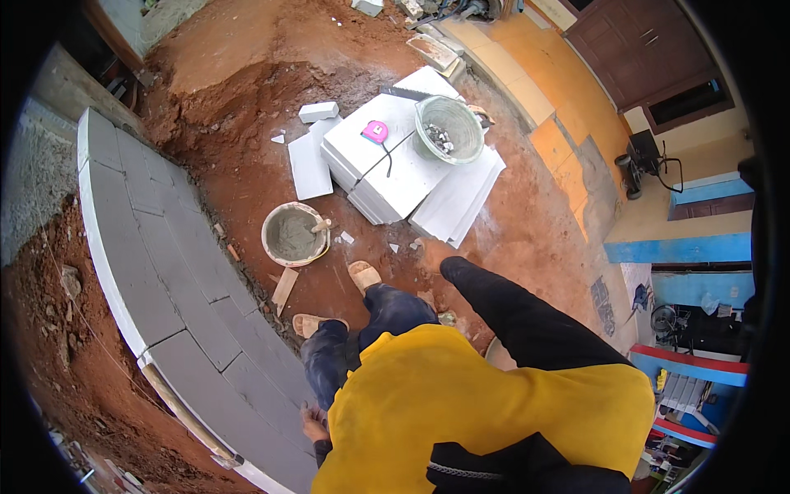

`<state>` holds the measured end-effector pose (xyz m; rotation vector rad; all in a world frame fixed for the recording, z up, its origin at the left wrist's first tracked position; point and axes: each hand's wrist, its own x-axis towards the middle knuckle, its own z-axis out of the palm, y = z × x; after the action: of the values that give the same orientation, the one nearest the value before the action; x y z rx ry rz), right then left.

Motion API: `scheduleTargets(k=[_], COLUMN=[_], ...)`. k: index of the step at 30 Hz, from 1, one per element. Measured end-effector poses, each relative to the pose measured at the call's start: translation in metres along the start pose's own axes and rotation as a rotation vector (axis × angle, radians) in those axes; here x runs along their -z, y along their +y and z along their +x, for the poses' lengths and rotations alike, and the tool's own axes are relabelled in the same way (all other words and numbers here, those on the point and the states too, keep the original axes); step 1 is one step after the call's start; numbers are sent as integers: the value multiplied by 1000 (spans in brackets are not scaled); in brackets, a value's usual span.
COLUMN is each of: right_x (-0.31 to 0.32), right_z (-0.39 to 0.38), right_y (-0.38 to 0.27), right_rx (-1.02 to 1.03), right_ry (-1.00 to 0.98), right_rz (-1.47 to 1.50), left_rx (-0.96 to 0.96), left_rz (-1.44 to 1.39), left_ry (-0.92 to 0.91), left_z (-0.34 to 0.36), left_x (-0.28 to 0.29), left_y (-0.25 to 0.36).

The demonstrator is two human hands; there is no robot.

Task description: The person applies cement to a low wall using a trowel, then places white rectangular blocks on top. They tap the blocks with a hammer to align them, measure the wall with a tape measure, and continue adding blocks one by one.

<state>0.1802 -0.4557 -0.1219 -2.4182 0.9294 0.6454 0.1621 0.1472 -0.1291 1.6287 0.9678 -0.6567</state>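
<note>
Yellow shirt point(485, 395) looms, left hand point(313, 423) beside a thin-jointed grey block wall point(193, 362), right hand point(430, 254) apart, both grips impossible to tell.

Lit brightly, as by diffuse daylight from above. Shines nearly washed out on the stacked white blocks point(350, 148), softly shaded along their near edge. Looks crisp mid-view; bends the grey block wall point(169, 255) into a bow; fades to black at the rim.

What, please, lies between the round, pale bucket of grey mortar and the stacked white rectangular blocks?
The head view shows reddish soil with a small, irregular white fragment lying there.
</note>
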Motion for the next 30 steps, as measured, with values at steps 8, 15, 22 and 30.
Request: scheduleTargets(k=[8,15,22,30], right_x=[31,82,82,113], right_z=[86,281,423,426], right_y=[10,-23,-37,-32], right_rx=[-247,-36,-165,-232], right_ry=[87,310,204,91], right_rz=[265,272,-37,-27], left_rx=[-157,-47,98,228], left_rz=[205,358,-76,309], left_ry=[-182,132,412,241], left_z=[9,-44,-157,-177], left_x=[-53,-14,-47,-116], left_y=[76,47,-81,-84])
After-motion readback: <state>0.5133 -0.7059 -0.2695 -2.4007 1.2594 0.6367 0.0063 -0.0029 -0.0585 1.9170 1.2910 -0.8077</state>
